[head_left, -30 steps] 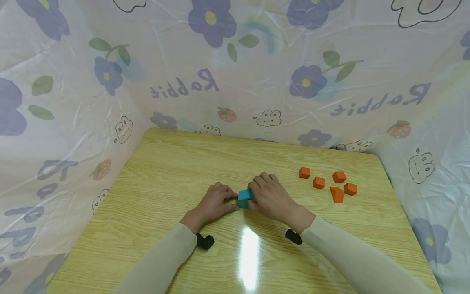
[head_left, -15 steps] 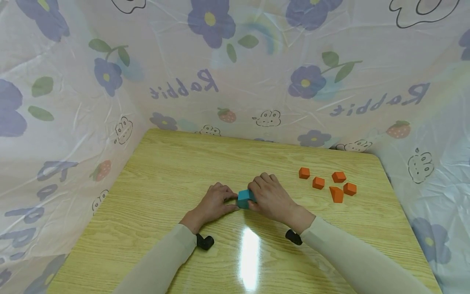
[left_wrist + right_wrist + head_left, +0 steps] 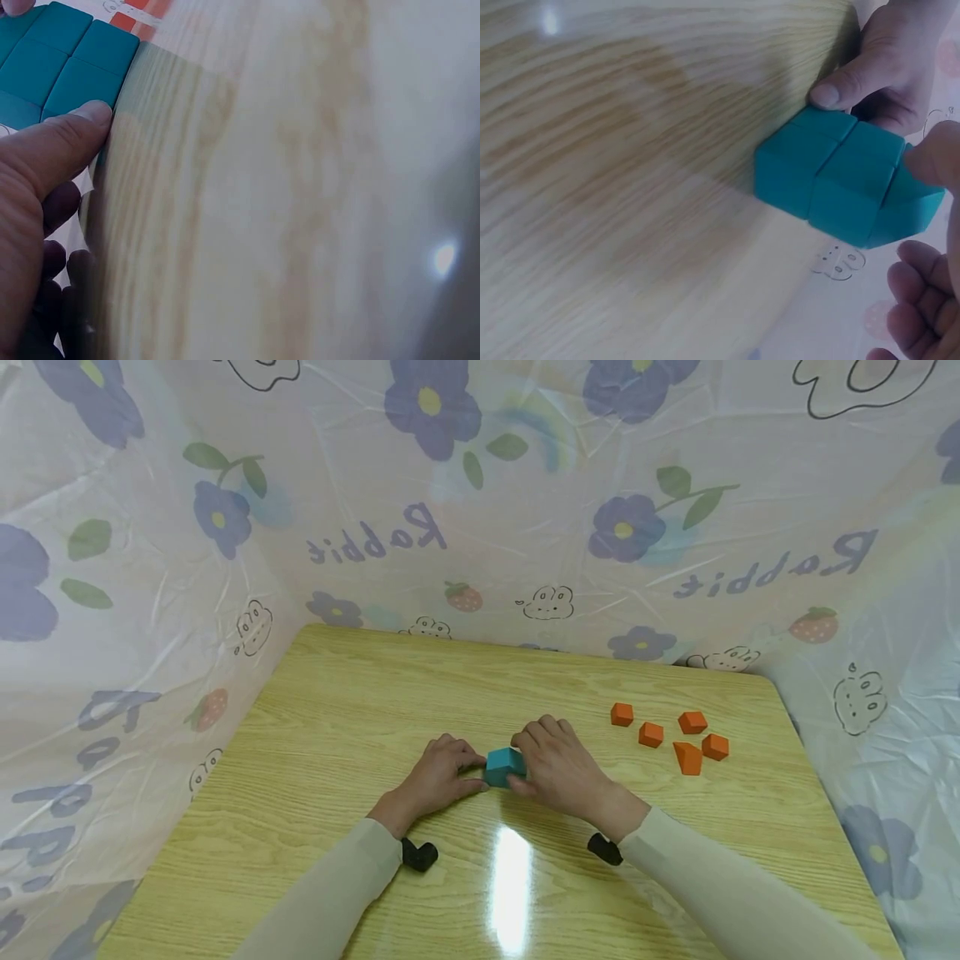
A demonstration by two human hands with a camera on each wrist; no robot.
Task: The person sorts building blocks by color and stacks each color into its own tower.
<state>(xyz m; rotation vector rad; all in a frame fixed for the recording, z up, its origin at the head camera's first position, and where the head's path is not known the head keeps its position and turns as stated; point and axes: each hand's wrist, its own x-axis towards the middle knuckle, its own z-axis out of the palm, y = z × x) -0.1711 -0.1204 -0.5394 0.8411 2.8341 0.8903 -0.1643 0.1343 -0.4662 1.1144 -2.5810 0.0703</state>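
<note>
Several teal blocks sit fitted together in a cluster on the table. My left hand pinches its left end low down between thumb and forefinger. In the left wrist view the left thumb presses a lower block of the cluster. On the other side my right hand grips the cluster, fingers at the back and thumb in front. Seen from the right wrist, the right thumb lies on the slanted end piece of the teal blocks. The cluster's underside is hidden.
Several loose orange blocks lie at the right of the wooden table, one wedge-shaped. A patterned sheet surrounds the table on the back and sides. Black wrist cameras hang under the sleeves.
My right hand has shifted slightly to the right, and more of the teal cluster's right side shows between the hands. The left hand stays in place.
</note>
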